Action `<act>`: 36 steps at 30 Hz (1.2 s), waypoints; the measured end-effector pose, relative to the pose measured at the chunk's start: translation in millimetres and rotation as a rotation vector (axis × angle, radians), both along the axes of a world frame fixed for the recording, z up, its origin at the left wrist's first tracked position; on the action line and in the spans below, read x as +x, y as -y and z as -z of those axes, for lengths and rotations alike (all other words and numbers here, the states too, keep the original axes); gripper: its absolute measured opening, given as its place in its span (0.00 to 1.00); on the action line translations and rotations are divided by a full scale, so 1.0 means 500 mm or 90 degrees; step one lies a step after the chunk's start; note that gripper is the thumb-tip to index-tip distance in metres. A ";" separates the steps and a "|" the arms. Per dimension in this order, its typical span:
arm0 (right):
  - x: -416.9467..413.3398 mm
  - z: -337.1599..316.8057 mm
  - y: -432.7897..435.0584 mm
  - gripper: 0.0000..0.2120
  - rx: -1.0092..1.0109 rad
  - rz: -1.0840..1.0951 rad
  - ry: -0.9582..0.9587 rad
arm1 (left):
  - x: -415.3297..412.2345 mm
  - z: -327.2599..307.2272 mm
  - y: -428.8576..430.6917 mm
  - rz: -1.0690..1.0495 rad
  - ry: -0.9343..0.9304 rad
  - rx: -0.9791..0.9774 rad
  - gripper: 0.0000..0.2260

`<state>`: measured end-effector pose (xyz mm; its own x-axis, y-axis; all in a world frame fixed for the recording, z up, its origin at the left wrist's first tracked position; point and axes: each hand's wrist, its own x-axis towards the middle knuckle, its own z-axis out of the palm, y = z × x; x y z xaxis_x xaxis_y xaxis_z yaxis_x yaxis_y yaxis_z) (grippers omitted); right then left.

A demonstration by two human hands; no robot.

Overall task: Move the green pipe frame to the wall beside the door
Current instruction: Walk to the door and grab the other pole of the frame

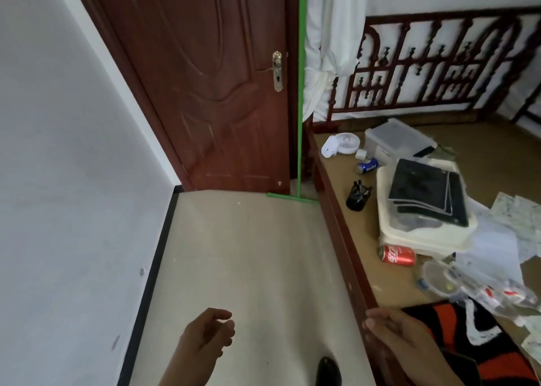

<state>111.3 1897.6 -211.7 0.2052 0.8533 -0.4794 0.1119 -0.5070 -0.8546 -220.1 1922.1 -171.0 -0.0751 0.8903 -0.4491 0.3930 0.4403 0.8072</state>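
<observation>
Now | frame [301, 93] is standing by the door [205, 78], foot bar on the floor | left hand [209, 334] is curling loosely, holding nothing | right hand [398, 336] is hanging half open, empty, near the bed edge [336, 224] | risk: thin frame tipping over if bumped

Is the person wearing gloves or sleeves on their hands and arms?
No. The left hand and right hand are both bare, with no gloves, rings or watch showing. The forearms visible at the bottom of the picture are bare too, with no sleeves in view.
</observation>
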 end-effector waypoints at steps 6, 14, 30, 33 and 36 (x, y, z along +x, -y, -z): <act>0.077 -0.044 -0.281 0.05 0.041 -0.071 0.040 | 0.078 -0.029 -0.226 -0.012 0.018 0.045 0.02; 0.089 -0.016 -0.556 0.04 0.025 -0.088 0.019 | 0.073 0.020 -0.454 -0.083 0.017 -0.042 0.02; 0.086 -0.084 -1.199 0.06 0.146 -0.095 0.048 | 0.052 -0.073 -0.972 -0.095 -0.006 0.079 0.06; 0.102 -0.089 -1.353 0.06 0.183 -0.106 0.057 | 0.053 -0.054 -1.009 -0.174 -0.007 0.061 0.06; 0.122 -0.073 -1.535 0.09 0.200 -0.080 0.076 | 0.071 -0.036 -1.049 -0.266 0.005 0.043 0.05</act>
